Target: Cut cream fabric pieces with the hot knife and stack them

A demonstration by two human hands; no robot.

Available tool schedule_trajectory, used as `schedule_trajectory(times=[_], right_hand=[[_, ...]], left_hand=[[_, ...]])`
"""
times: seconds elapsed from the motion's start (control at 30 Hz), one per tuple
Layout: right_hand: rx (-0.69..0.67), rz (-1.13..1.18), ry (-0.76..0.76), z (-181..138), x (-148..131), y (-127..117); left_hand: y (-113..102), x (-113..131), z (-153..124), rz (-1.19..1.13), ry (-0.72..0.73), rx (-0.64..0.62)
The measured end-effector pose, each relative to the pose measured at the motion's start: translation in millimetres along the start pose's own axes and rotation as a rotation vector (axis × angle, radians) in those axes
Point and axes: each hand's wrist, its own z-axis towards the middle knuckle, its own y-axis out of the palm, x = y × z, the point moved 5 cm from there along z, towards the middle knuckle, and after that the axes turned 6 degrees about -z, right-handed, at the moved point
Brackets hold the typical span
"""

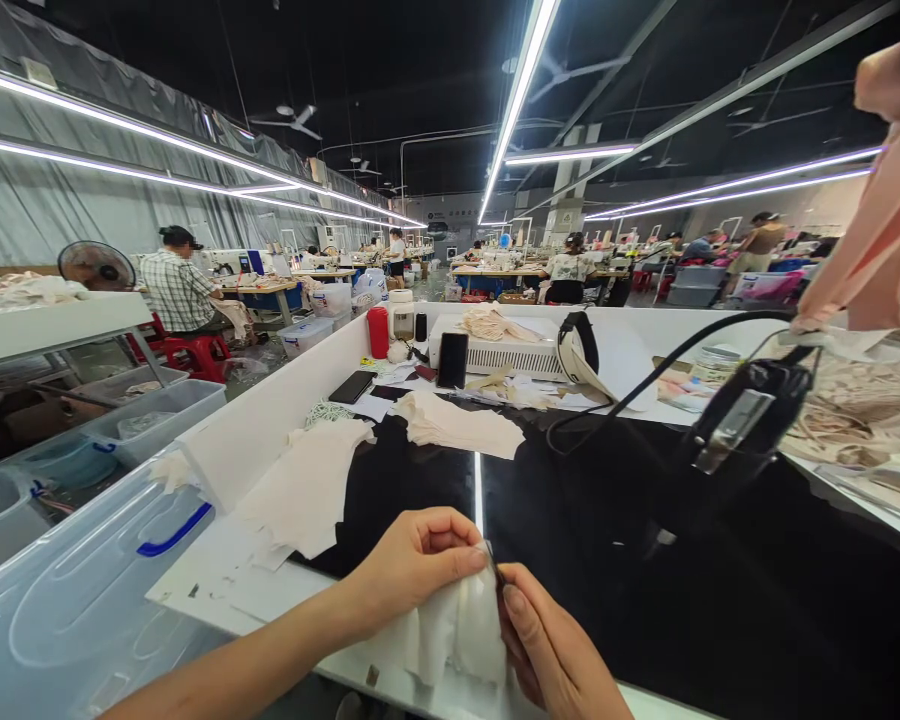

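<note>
My left hand [431,560] pinches the top edge of a white fabric piece [476,625] between thumb and fingers. The cloth hangs down in folds over the table's near edge. Close against its right side, my right hand [544,635] is closed on a small dark tool [496,566], mostly hidden by the fingers; its kind cannot be made out. Further up the black table surface [420,500] lies a stack of cream fabric pieces [457,422]. Another cream fabric stack [307,485] rests at the left, partly on the white border.
A black gooseneck device [750,410] stands at right, near hanging pink fabric strips [870,220]. Phones [452,360], a red container [377,332] and a white vented box [502,350] line the back. A clear plastic bin [97,590] is at left. Co-workers sit beyond.
</note>
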Motion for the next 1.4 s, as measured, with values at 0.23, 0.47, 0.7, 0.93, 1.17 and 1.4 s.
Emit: schedule_trajectory(times=[0.23, 0.47, 0.7, 0.93, 1.17, 1.4], right_hand=[[-0.055, 0.043, 0.037, -2.7, -8.8, 1.3], [-0.070, 0.042, 0.041, -4.1, -9.6, -0.6], [-0.047, -0.009, 0.033, -3.9, -7.8, -3.9], [-0.021, 0.036, 0.041, -4.4, -9.6, -2.0], [0.024, -0.037, -0.028, -3.0, -4.9, -13.5], [0.043, -0.267, -0.155, -9.0, -9.8, -31.1]], left_hand=[[2.8, -1.0, 1.0, 0.001, -0.007, 0.005], [4.8, -3.2, 1.4, -0.001, -0.029, 0.001], [6.4, -1.0, 0.6, 0.021, -0.041, 0.006], [6.8, -3.5, 1.2, 0.005, -0.044, -0.018], [4.9, -6.4, 1.4, 0.020, -0.055, -0.062], [1.1, -9.0, 0.9, 0.114, -0.062, -0.092]])
